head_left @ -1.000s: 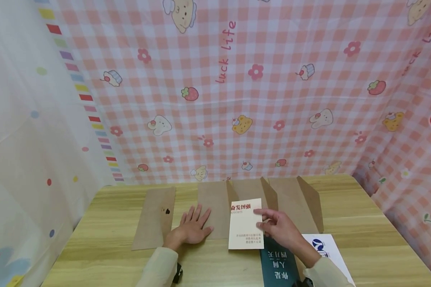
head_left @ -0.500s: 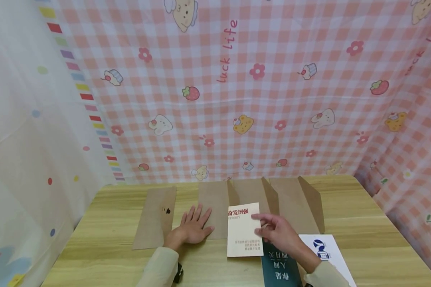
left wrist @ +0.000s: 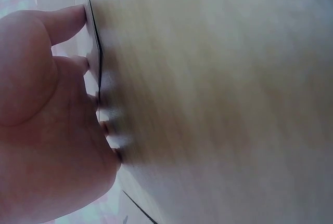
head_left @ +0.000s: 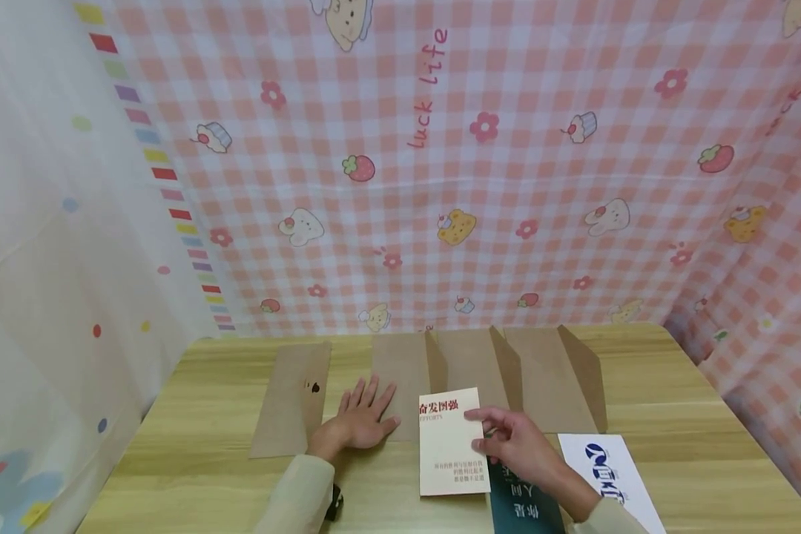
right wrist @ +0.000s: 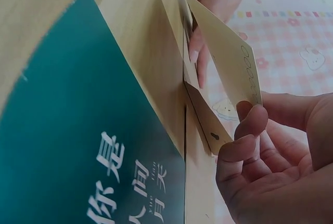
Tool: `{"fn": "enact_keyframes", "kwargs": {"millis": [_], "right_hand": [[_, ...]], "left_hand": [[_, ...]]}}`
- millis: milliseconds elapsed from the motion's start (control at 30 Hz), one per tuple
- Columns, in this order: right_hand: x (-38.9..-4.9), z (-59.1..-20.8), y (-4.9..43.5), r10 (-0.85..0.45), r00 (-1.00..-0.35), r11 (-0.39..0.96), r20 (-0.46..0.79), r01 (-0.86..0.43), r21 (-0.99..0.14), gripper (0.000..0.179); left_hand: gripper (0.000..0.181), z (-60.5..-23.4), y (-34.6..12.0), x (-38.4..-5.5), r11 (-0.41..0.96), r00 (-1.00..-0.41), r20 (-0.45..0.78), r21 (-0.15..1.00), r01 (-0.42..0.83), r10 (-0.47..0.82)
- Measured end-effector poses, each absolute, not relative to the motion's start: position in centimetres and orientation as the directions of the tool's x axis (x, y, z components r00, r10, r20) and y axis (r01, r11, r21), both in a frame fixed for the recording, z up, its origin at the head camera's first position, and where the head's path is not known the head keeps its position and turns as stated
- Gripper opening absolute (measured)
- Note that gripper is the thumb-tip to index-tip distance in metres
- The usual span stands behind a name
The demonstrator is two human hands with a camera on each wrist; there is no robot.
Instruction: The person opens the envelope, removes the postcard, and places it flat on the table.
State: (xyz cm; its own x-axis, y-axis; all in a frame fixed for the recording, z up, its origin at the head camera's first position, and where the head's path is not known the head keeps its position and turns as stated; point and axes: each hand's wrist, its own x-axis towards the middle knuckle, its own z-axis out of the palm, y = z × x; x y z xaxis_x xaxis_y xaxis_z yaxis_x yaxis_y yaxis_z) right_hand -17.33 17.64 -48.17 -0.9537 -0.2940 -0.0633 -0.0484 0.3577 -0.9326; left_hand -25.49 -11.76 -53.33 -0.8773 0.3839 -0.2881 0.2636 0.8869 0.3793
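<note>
My right hand point(head_left: 517, 445) pinches the right edge of a cream card point(head_left: 450, 445) printed with red and smaller brown Chinese characters. In the right wrist view the thumb and fingertips grip this card point(right wrist: 223, 52) by its edge, and it is tilted above the table. My left hand point(head_left: 360, 426) lies palm down with fingers spread, its fingertips on the leftmost brown kraft envelope point(head_left: 400, 356) of a row of three. From the left wrist view, the fingertips of that hand point(left wrist: 57, 115) meet the surface. A dark green card point(head_left: 507, 519) with white characters lies partly under my right forearm.
Two more kraft envelopes, a middle one point(head_left: 463, 356) and a right one point(head_left: 541, 371), lie in the row with flaps unfolded. A separate kraft envelope point(head_left: 287, 408) with a small dark print lies at left. A white card point(head_left: 614, 452) with a blue logo lies at right.
My right hand has brought the cream card nearer to me and slightly left, away from the envelopes. The left hand stays in place; the head view has shifted a little.
</note>
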Motion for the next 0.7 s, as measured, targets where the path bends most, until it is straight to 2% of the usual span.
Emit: {"fn": "enact_keyframes", "kwargs": {"millis": [133,367,700], "right_hand": [[-17.1,-48.4,17.6,-0.304,-0.95,0.362,-0.069,-0.049,-0.931,0.041],[-16.6,-48.6,17.5,-0.3,-0.95,0.355,-0.084,-0.03,-0.934,0.041],[-16.0,-49.0,17.0,-0.355,-0.928,0.309,-0.117,0.002,-0.951,0.039]], "left_hand": [[0.068,-52.7,-11.6,-25.2,0.889,-0.874,-0.298,0.378,0.26,0.383],[0.065,-49.3,-11.0,-23.5,0.88,-0.867,-0.31,0.401,0.252,0.39],[0.068,-51.8,-11.6,-24.6,0.868,-0.87,-0.278,0.415,0.274,0.408]]}}
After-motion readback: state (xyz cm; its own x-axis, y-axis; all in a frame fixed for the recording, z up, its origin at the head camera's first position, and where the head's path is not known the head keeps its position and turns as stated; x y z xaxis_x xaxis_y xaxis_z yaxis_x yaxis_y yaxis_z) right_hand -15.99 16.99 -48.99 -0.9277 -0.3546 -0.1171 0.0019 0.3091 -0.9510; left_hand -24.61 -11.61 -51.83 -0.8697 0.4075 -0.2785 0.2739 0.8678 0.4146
